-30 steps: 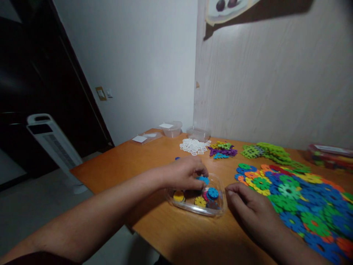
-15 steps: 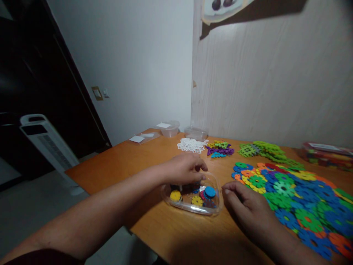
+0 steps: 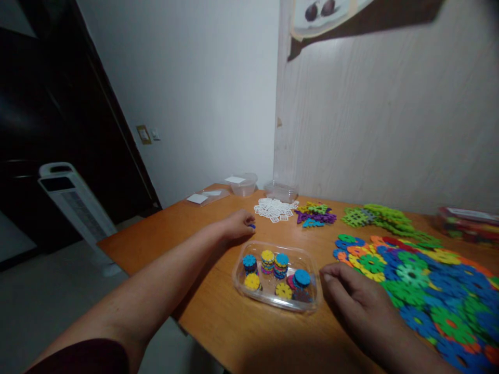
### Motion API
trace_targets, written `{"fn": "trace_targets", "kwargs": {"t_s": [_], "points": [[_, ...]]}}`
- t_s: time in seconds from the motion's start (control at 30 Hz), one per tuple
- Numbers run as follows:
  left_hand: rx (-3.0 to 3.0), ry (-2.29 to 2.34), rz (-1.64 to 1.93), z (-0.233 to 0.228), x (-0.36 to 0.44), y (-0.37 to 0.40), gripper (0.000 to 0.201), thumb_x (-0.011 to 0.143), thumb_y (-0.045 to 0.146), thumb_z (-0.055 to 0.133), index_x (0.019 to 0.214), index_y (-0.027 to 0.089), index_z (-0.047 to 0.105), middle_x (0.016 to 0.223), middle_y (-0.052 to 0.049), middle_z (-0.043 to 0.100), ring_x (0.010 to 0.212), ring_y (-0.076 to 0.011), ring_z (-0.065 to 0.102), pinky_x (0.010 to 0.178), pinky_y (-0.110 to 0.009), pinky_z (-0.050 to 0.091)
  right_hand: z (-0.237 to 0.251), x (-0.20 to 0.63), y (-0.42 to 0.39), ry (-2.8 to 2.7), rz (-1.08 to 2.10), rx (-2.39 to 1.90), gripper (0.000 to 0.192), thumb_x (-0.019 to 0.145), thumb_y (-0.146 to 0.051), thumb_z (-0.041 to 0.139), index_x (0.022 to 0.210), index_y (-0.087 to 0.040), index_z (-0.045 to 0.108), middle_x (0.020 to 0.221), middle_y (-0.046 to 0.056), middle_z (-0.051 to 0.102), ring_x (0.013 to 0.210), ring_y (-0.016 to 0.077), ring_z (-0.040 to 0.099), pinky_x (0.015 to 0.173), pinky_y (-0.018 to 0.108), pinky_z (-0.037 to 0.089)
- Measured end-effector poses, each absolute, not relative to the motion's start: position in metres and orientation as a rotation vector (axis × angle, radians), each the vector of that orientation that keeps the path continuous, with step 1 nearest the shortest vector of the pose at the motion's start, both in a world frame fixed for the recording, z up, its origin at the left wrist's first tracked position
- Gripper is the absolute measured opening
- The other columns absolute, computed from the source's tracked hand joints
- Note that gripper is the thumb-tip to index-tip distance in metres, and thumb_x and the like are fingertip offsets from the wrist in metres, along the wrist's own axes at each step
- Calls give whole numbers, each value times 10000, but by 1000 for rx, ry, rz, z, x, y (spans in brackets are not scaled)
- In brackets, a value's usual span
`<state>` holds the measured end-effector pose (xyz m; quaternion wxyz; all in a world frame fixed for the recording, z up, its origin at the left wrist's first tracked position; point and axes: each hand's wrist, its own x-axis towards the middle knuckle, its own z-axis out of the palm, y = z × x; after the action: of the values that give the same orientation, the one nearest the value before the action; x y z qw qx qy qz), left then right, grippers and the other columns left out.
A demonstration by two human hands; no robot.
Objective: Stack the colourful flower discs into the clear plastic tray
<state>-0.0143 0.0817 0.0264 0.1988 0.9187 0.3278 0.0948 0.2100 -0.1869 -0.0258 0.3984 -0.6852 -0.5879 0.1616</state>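
Beyond the clear plastic container [image 3: 276, 304], my left hand [image 3: 238, 224] is low over the table with its fingers closed on a small blue piece [image 3: 252, 226] that peeks out at the fingertips. Inside the container stand short stacks of small notched discs: a blue-topped stack [image 3: 281, 262], a yellow-topped stack [image 3: 267, 257] and several others. My right hand [image 3: 353, 288] rests on the table just right of the container, fingers curled in and no object showing in them. Close to it on the right spreads a pile of large flower-shaped discs [image 3: 413, 280] in many colours.
Along the back are white square pieces [image 3: 275, 209], a purple and yellow pile [image 3: 316, 214], green lattice pieces [image 3: 380, 218], a round tub [image 3: 245, 185], an upturned-looking clear box [image 3: 281, 192], a plastic bag [image 3: 208, 197] and a filled box [image 3: 468, 223]. A white tower fan [image 3: 78, 208] stands left.
My left hand has moved from over the container to the table behind it, and a blue piece shows at its fingers. The stacks are uncovered. My right hand stays beside the container.
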Motion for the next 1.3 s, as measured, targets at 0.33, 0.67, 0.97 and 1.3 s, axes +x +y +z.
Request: {"fn": "trace_targets", "kwargs": {"t_s": [0.33, 0.67, 0.97, 1.3], "points": [[2493, 998, 278, 11, -18, 93, 181, 698, 255, 663, 821, 130, 710, 775, -35, 676, 713, -157, 562, 647, -252, 410, -23, 209, -188, -1496, 407, -1756, 295, 949, -447, 453, 860, -246, 650, 764, -2, 693, 730, 212, 660, 649, 309, 486], [2575, 869, 472, 43, -15, 61, 206, 751, 235, 653, 913, 120, 708, 841, -51, 659, 778, -153, 562, 721, -271, 442, -27, 212, -189, -1487, 403, -1746, 262, 956, -427, 466, 883, -245, 640, 776, -5, 683, 735, 204, 645, 652, 301, 475], [2806, 359, 245, 84, 13, -32, 268, 816, 210, 635, 1073, 155, 689, 1037, -81, 640, 947, -186, 583, 848, -307, 480, -25, 210, -188, -1483, 388, -1756, 269, 961, -428, 457, 892, -246, 643, 777, -9, 679, 739, 205, 640, 655, 302, 471], [2876, 252, 73, 72, 30, -57, 308, 782, 196, 648, 1084, 174, 699, 980, -78, 652, 868, -187, 592, 746, -278, 470, -22, 209, -187, -1497, 389, -1728, 261, 944, -420, 465, 858, -248, 641, 777, -3, 687, 758, 216, 649, 657, 310, 458]]}}
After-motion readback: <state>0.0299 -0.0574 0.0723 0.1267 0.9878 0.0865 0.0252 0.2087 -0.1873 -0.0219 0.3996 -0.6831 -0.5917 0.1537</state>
